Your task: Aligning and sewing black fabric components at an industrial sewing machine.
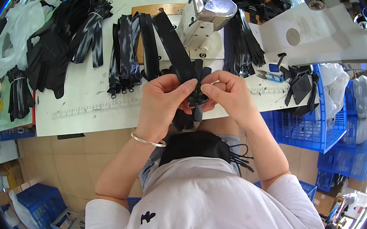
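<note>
Head-worn fisheye, looking down

The scene was bright, the pale desk (74, 92) and white shirt (192, 194) reflecting plenty of light, while the floor (75, 168) looked somewhat dimmer. The fiercest glare sat along the lower right rim, burned to pure white. Hard highlights gleamed on the metal cap (218, 16) and streaked the zippers (128, 48); the black strip (171, 42) lost much of its detail to darkness. The fingers (223, 78) appeared reasonably sharp, with soft shading. Toward the edges, shapes bent and smeared, bluish-purple fringes showed, and black swallowed the corners.
</note>
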Demonstrator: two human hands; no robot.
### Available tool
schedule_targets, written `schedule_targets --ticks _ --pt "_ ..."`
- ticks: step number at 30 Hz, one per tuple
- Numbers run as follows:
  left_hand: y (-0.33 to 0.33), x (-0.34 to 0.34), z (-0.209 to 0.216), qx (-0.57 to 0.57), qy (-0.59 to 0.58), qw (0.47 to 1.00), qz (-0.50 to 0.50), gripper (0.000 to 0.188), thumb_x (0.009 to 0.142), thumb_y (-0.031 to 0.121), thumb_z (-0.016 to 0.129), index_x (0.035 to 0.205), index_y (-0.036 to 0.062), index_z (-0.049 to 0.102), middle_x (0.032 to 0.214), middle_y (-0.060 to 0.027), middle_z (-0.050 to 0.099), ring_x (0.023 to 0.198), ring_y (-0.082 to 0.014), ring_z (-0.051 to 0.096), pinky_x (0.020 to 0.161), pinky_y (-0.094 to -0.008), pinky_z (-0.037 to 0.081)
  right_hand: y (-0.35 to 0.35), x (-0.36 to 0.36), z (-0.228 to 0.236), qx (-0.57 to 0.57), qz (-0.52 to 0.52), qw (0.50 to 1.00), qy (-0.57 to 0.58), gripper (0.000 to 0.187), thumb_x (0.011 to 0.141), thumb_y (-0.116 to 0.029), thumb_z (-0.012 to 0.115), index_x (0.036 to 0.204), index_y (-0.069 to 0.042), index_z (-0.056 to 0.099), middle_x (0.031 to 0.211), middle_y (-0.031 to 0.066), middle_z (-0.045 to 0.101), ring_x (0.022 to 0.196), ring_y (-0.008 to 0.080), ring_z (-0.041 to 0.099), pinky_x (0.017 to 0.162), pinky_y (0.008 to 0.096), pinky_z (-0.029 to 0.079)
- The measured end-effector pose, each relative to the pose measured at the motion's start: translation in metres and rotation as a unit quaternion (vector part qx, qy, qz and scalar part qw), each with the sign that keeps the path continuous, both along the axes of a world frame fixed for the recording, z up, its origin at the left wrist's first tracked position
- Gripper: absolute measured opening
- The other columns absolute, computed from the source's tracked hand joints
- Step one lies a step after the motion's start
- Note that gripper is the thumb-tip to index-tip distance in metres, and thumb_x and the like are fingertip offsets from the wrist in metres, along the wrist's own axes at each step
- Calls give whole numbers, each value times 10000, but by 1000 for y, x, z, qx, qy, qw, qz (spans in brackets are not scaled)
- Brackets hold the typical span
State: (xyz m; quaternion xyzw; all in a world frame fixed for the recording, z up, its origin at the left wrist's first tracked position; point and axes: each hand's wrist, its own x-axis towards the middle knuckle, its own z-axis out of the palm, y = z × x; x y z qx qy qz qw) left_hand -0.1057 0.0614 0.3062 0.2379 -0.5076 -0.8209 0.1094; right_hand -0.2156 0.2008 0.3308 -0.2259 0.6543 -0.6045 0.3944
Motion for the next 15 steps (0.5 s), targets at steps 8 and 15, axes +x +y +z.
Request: schedule_targets --ticks 8,15 --pt "2 -1 6 -33 4 999 8 146 841 143 689 862 1 665 740 -20 640 555 -52 551 480 -215 484 1 -3 -5 32 56 998 1 219 894 -191 634 849 22 660 675 64 653 578 76 605 530 189 475" --pt "1 -5 7 -36 1 999 12 157 846 150 683 887 -1 668 753 -25 647 571 -53 561 490 -214 485 0 -1 -4 12 22 999 -25 190 890 -174 640 838 7 662 652 29 628 561 52 564 512 183 454"
